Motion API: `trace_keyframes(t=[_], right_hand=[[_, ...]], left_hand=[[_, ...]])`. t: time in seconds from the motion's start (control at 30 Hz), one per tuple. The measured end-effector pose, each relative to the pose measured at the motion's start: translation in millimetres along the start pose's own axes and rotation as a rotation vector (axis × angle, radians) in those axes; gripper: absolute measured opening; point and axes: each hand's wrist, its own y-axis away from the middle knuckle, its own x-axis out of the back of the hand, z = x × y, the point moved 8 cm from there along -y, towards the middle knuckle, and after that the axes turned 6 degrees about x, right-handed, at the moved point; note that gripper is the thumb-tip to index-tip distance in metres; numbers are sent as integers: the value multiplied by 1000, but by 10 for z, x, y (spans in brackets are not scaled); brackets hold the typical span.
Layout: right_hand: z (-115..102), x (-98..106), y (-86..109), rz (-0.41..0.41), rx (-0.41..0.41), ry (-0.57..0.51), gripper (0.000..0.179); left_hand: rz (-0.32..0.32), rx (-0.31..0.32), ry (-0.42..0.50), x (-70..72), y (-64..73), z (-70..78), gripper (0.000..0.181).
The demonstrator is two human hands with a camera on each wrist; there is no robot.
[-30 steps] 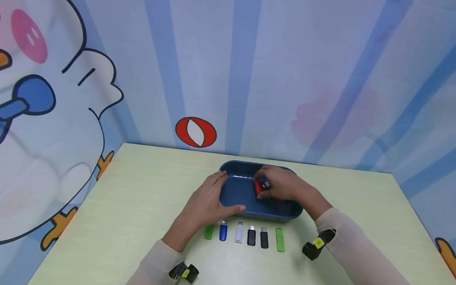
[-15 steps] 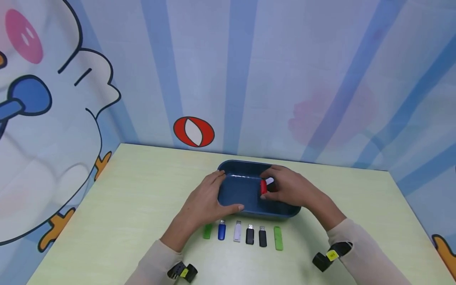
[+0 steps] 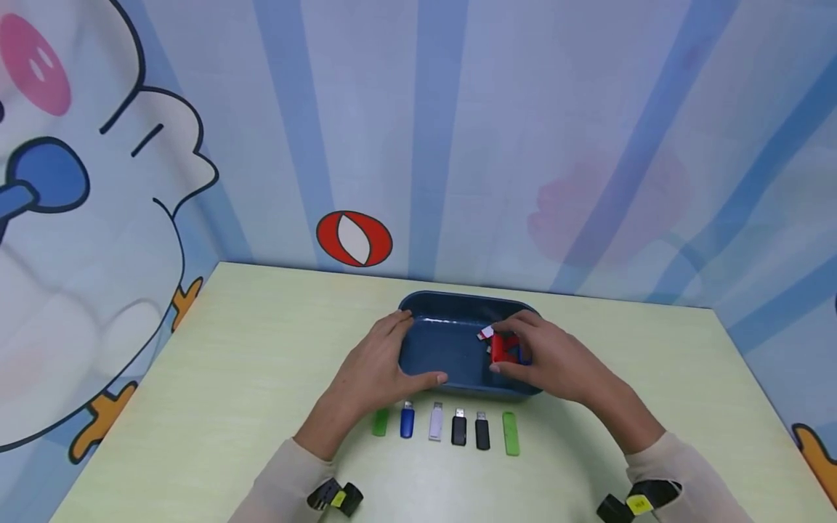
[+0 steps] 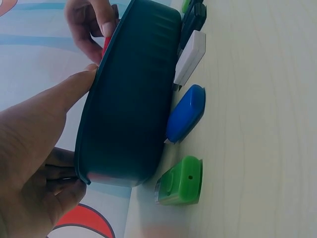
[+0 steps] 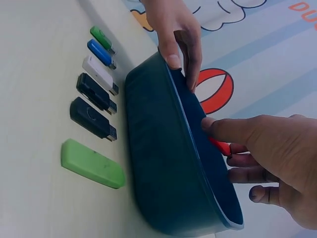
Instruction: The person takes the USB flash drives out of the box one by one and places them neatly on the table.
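A dark blue tray (image 3: 438,356) sits on the table. My left hand (image 3: 375,367) holds its left end, thumb on the near rim and fingers at the far-left side. Over the tray's right part, my right hand (image 3: 556,356) pinches a red USB stick (image 3: 498,350) between thumb and fingers. Just left of those fingers lies a white-and-red USB stick (image 3: 485,333) in the tray; bits of other red and blue sticks show under the hand, partly hidden. In the right wrist view, the red stick is mostly covered by the tray wall and fingers.
Along the tray's near side runs a row of USB sticks: green (image 3: 380,422), blue (image 3: 407,420), white (image 3: 435,421), two black ones, the left (image 3: 459,427) and the right (image 3: 482,431), and a light green one (image 3: 511,434). A patterned backdrop (image 3: 484,145) stands behind the table.
My right hand has shifted to the right inside the tray, still pinching the red USB stick. Other sticks in the tray now show beside it. My left hand stays on the tray.
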Motion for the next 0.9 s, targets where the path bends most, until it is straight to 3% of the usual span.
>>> trace_keyframes(t=[0.53,0.73,0.9], right_hand=[[-119,-56,516,58,-80,-132,62],[-189,-65,677,81,-99,-108,61],[-226,-75,785,52,-119,-122,61]], left_hand=[[9,1,8,5,4,2,107],[11,-6,9,1,-4,13,108],[6,-3,10,3,-4,14,108]])
